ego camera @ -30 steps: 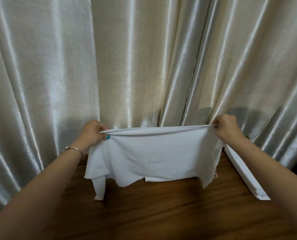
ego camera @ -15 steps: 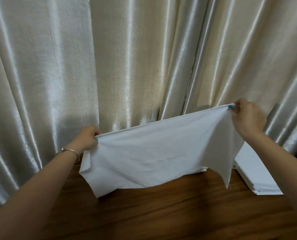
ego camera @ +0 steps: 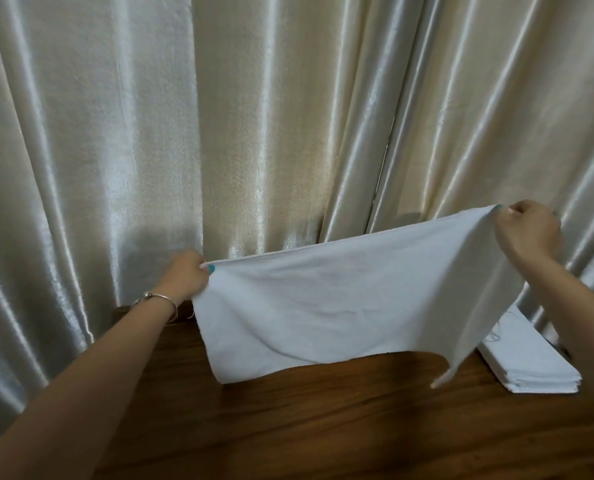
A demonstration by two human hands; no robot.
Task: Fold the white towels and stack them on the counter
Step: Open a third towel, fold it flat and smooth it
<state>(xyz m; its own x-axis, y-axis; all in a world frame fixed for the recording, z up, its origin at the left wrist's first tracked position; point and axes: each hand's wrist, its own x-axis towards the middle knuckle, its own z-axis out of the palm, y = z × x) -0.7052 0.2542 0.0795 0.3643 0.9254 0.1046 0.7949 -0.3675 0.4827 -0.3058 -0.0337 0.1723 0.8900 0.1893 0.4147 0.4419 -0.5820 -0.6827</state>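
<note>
Nearest me, the wooden worktop is bare through the lower middle. Above it I hold one white towel open in the air, left hand and right hand each with fingers pinched on a top corner; it is not yet folded. At right frame, a folded stack already lies beside the curtain.

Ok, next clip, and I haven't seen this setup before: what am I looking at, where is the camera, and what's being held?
There is no machine here: a person works with bare hands, and the one camera sits on their head, looking forward and down. The left hand and right hand each pinch a top corner of a white towel, holding it spread in the air, the right corner higher. Below is a wooden counter. A stack of folded towels lies on it at the right. A pale curtain hangs behind.
</note>
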